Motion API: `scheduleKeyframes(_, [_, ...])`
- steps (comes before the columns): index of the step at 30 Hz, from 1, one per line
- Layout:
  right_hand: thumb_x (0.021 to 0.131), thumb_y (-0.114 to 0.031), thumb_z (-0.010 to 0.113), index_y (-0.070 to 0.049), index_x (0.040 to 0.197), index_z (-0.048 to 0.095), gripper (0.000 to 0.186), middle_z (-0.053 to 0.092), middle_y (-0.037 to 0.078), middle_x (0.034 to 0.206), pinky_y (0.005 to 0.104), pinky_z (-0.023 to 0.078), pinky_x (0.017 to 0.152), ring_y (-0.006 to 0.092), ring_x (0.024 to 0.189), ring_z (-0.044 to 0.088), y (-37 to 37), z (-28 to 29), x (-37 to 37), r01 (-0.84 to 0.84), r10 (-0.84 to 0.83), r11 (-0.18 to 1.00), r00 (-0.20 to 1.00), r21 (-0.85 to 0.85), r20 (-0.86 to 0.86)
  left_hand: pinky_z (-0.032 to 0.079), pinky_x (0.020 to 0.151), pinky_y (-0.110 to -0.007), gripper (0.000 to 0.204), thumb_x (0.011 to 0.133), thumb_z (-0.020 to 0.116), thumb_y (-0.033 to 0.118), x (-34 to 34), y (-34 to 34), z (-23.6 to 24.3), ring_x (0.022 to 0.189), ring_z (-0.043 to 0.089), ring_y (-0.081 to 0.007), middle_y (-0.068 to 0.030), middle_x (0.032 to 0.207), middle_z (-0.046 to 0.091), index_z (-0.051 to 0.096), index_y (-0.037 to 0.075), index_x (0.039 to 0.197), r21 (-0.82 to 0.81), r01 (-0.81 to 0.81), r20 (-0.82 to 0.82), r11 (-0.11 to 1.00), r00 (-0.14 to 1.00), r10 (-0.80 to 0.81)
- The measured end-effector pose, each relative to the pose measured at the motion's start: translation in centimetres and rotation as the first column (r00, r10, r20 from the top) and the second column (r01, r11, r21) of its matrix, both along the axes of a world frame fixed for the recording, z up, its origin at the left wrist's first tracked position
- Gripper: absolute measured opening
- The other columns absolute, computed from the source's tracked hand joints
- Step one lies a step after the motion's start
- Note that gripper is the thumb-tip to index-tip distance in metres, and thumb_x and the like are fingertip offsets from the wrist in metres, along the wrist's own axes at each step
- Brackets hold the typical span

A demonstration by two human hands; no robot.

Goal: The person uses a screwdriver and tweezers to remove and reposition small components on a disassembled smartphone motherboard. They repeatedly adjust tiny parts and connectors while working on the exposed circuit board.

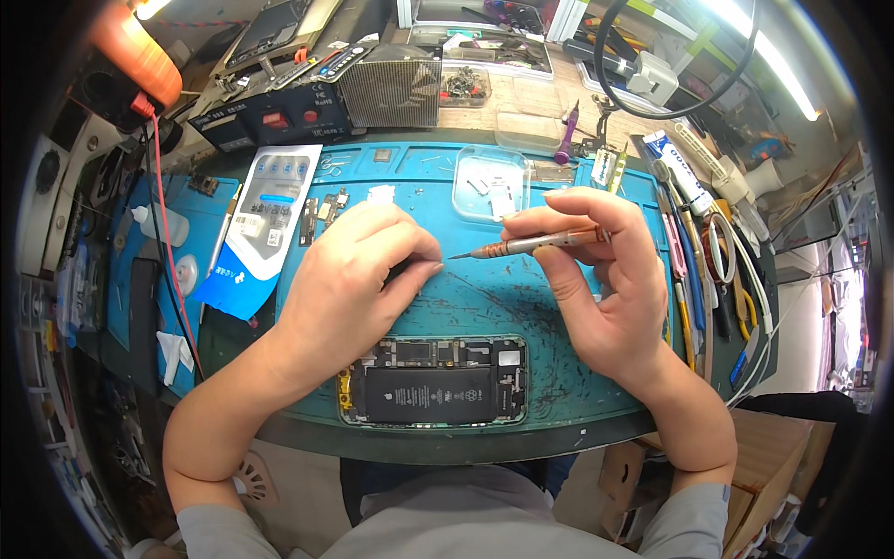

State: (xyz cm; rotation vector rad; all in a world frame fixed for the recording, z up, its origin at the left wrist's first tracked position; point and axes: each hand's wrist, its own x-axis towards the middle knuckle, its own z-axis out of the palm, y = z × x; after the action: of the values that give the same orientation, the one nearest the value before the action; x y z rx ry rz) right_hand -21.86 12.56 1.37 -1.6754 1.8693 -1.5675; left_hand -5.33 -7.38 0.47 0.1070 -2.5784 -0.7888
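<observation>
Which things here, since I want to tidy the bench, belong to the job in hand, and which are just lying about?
Seemingly in the job:
- copper-coloured screwdriver, held in the right hand, tip near the left hand
- opened phone, nearer the person

Seemingly just lying about:
- blue-and-white package
- purple-handled tool
- white squeeze bottle

Right hand (610,303) holds a screwdriver (520,246) — tip near the left hand (354,275); opened phone (433,391) on blue mat (563,387).

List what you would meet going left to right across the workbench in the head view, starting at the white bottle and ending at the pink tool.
White bottle → blue-and-white packet → left hand → screwdriver tip → right hand → pink tool.
</observation>
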Motion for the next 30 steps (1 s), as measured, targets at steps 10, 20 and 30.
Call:
scheduleKeyframes(10, [0.106,0.004,0.063,0.001,0.141,0.047,0.038,0.075,0.021,0.123,0.0365,0.061,0.097,0.0267,0.114,0.075,0.07,0.01,-0.08,0.007,-0.007,1.000,1.000,-0.011,-0.016,0.056,0.078,-0.037,0.012,0.085,0.083,0.000,0.00,-0.02,0.08,0.089,0.070,-0.0263,-0.0082,0.093,0.072,0.077,0.002,0.096,-0.009,-0.005,-0.006,1.000,1.000,0.005])
scheduleKeyframes(20, [0.100,0.008,0.068,0.005,0.136,0.058,0.037,0.077,0.019,0.114,0.0337,0.065,0.092,0.0249,0.107,0.079,-0.31,-0.50,-0.31,0.095,-0.095,0.992,0.995,-0.085,0.000,0.055,0.073,-0.035,0.012,0.089,0.077,-0.004,0.04,-0.45,0.21,0.086,0.069,-0.0252,-0.0102,0.094,0.071,0.075,0.000,0.100,-0.010,-0.043,0.000,0.999,0.999,0.043])
scheduleKeyframes(30, [0.100,0.007,0.070,0.004,0.133,0.060,0.035,0.076,0.017,0.116,0.0334,0.066,0.093,0.0230,0.109,0.078,-0.64,-0.72,-0.11,0.103,-0.102,0.994,0.994,-0.025,0.043,0.056,0.073,-0.035,0.014,0.089,0.078,-0.004,0.08,-0.36,0.04,0.086,0.069,-0.0247,-0.0097,0.095,0.071,0.076,0.000,0.102,-0.018,-0.034,-0.005,0.999,0.999,0.033])
